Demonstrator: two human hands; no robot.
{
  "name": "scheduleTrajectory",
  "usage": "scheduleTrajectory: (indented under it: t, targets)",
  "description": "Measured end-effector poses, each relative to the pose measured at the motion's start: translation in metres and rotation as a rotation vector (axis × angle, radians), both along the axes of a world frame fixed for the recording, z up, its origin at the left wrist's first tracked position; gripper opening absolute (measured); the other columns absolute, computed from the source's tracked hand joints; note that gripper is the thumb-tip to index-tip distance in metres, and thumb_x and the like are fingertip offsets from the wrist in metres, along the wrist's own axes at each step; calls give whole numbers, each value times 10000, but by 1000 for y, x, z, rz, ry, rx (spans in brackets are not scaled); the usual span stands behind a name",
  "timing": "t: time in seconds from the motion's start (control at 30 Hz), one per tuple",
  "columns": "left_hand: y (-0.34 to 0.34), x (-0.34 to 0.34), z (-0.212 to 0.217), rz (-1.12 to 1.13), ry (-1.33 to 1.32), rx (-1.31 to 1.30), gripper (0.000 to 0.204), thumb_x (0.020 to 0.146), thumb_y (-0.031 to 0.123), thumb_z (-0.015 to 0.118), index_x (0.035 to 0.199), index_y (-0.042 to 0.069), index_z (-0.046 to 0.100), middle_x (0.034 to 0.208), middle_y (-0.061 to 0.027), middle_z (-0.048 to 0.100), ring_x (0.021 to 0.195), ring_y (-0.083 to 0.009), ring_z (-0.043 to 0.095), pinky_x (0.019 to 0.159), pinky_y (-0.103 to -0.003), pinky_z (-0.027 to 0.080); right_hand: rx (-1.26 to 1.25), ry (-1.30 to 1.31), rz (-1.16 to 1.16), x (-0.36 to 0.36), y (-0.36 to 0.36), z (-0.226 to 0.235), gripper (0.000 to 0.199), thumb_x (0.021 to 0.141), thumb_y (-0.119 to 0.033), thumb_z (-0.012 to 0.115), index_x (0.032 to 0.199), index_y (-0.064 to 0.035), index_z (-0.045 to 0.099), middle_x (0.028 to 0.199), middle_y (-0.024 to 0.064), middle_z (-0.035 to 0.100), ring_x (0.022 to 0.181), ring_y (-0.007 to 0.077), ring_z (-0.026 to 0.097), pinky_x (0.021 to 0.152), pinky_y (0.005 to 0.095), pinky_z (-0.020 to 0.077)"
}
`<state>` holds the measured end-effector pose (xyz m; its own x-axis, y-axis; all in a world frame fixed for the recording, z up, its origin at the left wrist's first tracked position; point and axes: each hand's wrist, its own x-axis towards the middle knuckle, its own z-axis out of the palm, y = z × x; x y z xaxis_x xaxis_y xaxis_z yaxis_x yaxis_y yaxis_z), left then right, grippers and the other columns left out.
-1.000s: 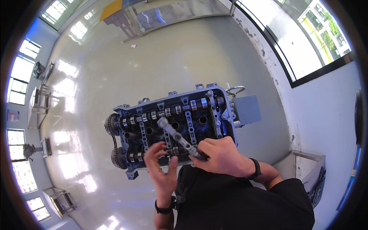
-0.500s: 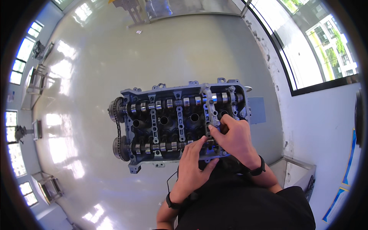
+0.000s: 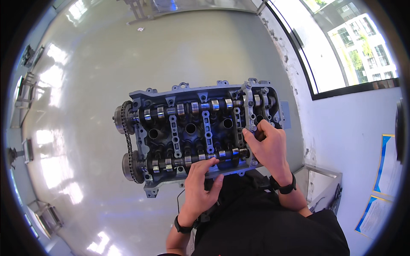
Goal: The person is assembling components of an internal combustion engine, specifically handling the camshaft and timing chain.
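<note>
A cylinder head (image 3: 160,89) lies across the middle of the view, with its far camshaft (image 3: 194,107) and near camshaft (image 3: 188,161) in place. A timing chain (image 3: 128,143) links the sprockets at its left end. My right hand (image 3: 270,147) pinches the near part of a silver camshaft bearing cap (image 3: 250,112) with bolts in it. This cap stands just left of another bearing cap (image 3: 265,104) at the right end. To its left a bearing seat (image 3: 238,128) lies uncovered. My left hand (image 3: 198,183) rests open at the near edge, fingertips by the near camshaft.
Beyond the cylinder head spreads a shiny pale floor (image 3: 171,51). A window (image 3: 358,47) and a white wall (image 3: 337,128) with framed sheets (image 3: 386,166) are on the right. A metal-framed bench (image 3: 318,183) stands at lower right.
My right hand has shifted the bearing cap rightward, off the uncovered seat and toward the end cap. My left hand has moved left along the near edge. The whole view has shifted slightly.
</note>
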<state>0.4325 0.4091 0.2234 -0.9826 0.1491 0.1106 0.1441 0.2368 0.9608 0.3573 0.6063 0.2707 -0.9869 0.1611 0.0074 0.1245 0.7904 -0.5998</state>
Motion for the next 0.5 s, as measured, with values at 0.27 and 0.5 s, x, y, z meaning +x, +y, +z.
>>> scheduleTrajectory:
  t: [0.27, 0.5]
  targets:
    - [-1, -3, -2, -45, 39, -14, 503, 768, -23, 680, 1238, -5, 504, 1096, -153, 653, 949, -279, 596, 774, -339, 494, 15, -15, 1, 5, -3, 2, 330, 747, -175, 758, 623, -40, 484, 459, 74, 527, 375, 210, 522, 415, 299, 384]
    - [-7, 0, -4, -37, 21, 52, 505, 777, -15, 679, 1248, 4, 499, 1109, -150, 655, 947, -283, 595, 785, -347, 501, 14, -21, -17, 3, -1, -2, 323, 761, -191, 766, 648, -30, 509, 478, 70, 550, 392, 168, 547, 414, 292, 383]
